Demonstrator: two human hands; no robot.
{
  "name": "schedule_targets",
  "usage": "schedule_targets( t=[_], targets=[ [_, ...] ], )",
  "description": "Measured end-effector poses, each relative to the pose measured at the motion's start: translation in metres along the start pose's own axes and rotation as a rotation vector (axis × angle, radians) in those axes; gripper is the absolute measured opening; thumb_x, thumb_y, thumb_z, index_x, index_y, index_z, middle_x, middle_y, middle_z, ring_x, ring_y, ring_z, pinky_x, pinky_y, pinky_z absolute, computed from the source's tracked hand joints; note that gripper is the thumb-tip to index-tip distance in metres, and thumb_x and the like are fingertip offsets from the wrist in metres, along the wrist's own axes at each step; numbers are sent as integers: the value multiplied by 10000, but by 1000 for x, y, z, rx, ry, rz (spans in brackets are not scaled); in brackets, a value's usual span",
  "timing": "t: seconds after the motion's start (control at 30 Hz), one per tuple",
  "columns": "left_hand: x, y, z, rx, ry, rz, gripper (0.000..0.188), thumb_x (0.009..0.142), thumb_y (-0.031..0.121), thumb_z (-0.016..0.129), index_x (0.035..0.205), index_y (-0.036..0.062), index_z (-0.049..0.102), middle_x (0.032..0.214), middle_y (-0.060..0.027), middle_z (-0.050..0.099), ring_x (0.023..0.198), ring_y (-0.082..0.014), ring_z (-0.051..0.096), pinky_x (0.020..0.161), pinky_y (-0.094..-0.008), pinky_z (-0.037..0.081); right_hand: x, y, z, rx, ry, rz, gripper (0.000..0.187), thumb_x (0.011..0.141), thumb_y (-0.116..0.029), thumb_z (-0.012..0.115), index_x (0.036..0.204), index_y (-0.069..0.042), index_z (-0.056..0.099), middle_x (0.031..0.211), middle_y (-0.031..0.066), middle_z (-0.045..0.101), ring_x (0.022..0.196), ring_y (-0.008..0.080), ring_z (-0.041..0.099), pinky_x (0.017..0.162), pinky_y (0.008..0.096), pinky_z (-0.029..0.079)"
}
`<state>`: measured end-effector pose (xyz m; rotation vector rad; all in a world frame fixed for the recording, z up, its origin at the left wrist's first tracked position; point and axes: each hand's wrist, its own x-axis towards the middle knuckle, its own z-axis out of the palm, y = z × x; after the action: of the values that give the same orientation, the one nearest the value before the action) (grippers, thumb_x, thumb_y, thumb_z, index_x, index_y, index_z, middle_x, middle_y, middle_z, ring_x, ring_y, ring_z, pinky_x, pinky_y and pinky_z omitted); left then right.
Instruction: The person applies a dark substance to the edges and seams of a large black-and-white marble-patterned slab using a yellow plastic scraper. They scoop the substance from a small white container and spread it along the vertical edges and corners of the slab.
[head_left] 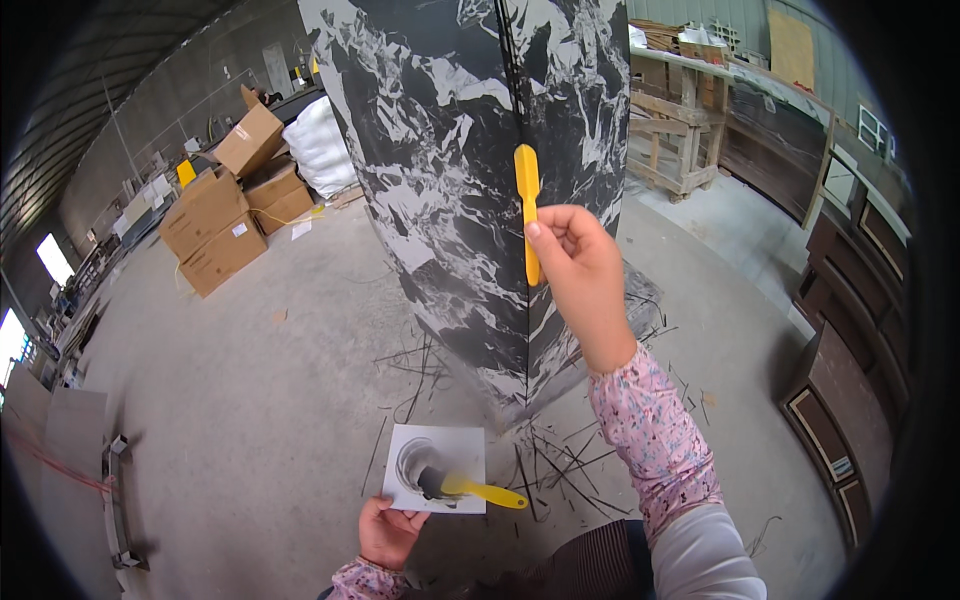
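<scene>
A tall block faced in black-and-white marbled panels stands before me, with a dark seam running down its front corner. My right hand pinches a slim yellow plastic scraper, held upright against or just in front of that corner; I cannot tell if it touches. Lower down, my left hand grips the edge of a white square board. Dark grey paste is smeared in a ring on the board. Across it lies a yellow-handled spatula with its blade in the paste.
Thin dark strips litter the concrete floor around the block's base. Cardboard boxes and a white wrapped bundle stand at the left. Dark brown panels lie at the right, with a wooden workbench behind.
</scene>
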<state>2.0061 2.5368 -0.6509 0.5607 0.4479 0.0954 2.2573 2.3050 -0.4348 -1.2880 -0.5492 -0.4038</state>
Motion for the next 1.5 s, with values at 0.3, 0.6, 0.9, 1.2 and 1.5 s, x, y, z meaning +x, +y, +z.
schedule_targets(
  t=[0.3, 0.6, 0.9, 1.2, 1.5],
  targets=[
    [2, 2, -5, -14, -14, -5, 513, 795, 206, 549, 1268, 9, 566, 1235, -126, 664, 1163, -308, 618, 1063, -463, 458, -15, 4, -7, -20, 0, 38, 147, 958, -104, 646, 1034, 20, 630, 867, 7, 653, 723, 38, 582, 627, 194, 491],
    [5, 1, 4, -46, -6, -31, 456, 818, 183, 545, 1256, 62, 574, 1178, -115, 687, 1090, -311, 657, 1008, -492, 498, 22, -12, -4, -62, 28, -46, 168, 947, -116, 659, 1026, 30, 637, 874, 21, 659, 721, 46, 592, 631, 206, 507],
    [4, 3, -5, -43, -21, -23, 482, 813, 192, 553, 1273, 49, 562, 1212, -118, 673, 1132, -304, 637, 1035, -488, 478, 25, -36, 12, 12, 40, -57, 170, 945, -121, 665, 1024, 28, 645, 860, 24, 667, 730, 55, 601, 643, 215, 513],
    [2, 4, -1, -87, -27, -35, 435, 813, 180, 554, 1226, 49, 586, 1158, -120, 694, 1103, -300, 649, 1025, -484, 487, 19, 2, 4, -35, 31, -1, 167, 971, -144, 646, 1042, 5, 621, 865, 3, 646, 699, 39, 584, 576, 190, 466],
    [-1, 5, 2, -70, -16, -34, 462, 814, 179, 553, 1254, 40, 577, 1177, -121, 690, 1101, -305, 652, 1029, -488, 485, -15, 38, -9, -19, 31, 94, 137, 944, -107, 665, 965, -17, 565, 836, 14, 637, 725, 54, 589, 643, 205, 503]
  ],
)
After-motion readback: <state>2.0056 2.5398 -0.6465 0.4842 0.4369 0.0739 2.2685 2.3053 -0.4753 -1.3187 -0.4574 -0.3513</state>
